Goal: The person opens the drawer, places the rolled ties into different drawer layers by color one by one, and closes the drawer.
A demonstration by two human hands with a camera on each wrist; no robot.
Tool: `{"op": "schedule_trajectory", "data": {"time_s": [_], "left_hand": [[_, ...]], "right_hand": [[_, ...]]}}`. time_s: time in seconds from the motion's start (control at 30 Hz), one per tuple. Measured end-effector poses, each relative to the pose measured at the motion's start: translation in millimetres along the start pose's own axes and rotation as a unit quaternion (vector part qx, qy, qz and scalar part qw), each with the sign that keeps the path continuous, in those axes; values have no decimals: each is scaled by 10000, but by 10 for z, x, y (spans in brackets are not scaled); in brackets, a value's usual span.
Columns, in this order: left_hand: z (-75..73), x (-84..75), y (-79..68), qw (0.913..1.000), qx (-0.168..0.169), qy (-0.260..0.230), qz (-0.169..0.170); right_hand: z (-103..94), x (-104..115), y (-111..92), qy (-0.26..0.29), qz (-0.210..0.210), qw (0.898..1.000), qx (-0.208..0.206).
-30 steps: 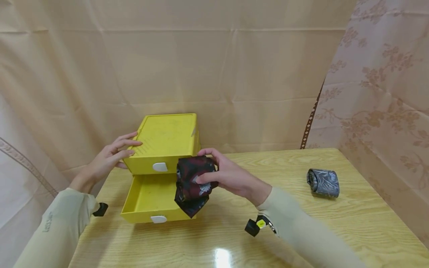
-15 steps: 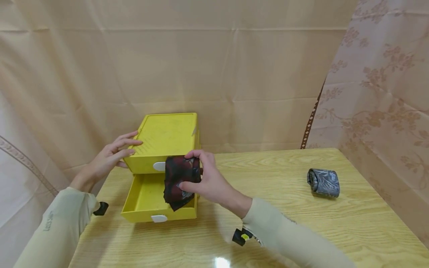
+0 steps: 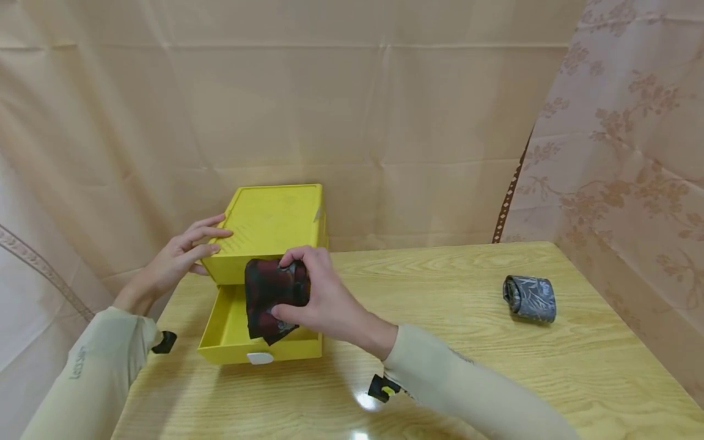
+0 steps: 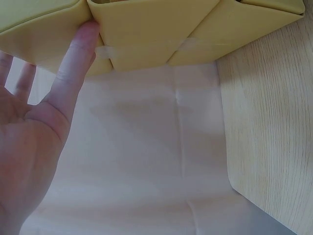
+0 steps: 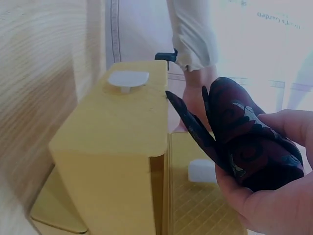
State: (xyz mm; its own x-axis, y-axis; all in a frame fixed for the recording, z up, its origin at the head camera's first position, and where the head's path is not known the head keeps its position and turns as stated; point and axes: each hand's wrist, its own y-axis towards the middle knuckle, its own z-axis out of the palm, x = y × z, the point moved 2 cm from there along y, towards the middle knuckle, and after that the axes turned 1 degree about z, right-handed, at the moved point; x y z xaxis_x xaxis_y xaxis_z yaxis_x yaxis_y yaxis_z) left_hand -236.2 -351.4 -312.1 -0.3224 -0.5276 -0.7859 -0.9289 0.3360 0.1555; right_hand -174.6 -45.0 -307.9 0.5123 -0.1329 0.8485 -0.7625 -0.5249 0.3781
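Observation:
My right hand (image 3: pixel 330 308) holds a rolled necktie (image 3: pixel 266 287), dark red and black, thumb on the near side and fingers over the far top. It is over the pulled-out lower drawer (image 3: pixel 291 351) of a yellow drawer unit (image 3: pixel 275 214), hiding part of its inside and the upper drawer's handle. In the right wrist view, the necktie's (image 5: pixel 232 110) pointed end sticks out from the roll beside the drawer. My left hand (image 3: pixel 173 260) rests on the unit's left top edge with fingers extended. The left wrist view shows a straight thumb (image 4: pixel 73 68) touching the yellow side.
A second rolled necktie (image 3: pixel 530 299), grey with a pale leaf pattern, lies on the wooden table (image 3: pixel 440 287) far to the right. Behind the table hangs a beige curtain (image 3: pixel 385 122), close to the back of the drawer unit.
My right hand has moved left with the dark necktie, from the drawer's right side to over its middle. The left hand, drawer unit and grey necktie have stayed put.

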Motion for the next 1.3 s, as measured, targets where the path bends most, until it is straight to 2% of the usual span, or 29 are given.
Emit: {"op": "schedule_trajectory", "data": {"time_s": [0.23,0.47,0.53,0.63,0.83,1.07,1.3], "left_hand": [[-5,-25,0,10000,13,1,15],[2,-28,0,10000,3,-37,-36],[0,-30,1,9999,2,-99,-14],[-1,-31,-6,9999,15,-133,7],[5,-18,-11,9999,43,-158,45],[3,-13,-8,9997,61,-227,94],[4,-46,-20,9999,19,-111,-89]], "right_hand": [[184,-7,113,-465,-18,9989,61],[317,-57,132,-1095,-514,9904,670],[322,-65,149,-1299,-516,9866,840],[314,-98,182,-1382,-284,9835,1134],[286,-173,226,-1163,431,9766,1755],[281,-213,278,-1068,1106,9595,2362],[271,-224,350,-1075,1670,9390,2806]]}}
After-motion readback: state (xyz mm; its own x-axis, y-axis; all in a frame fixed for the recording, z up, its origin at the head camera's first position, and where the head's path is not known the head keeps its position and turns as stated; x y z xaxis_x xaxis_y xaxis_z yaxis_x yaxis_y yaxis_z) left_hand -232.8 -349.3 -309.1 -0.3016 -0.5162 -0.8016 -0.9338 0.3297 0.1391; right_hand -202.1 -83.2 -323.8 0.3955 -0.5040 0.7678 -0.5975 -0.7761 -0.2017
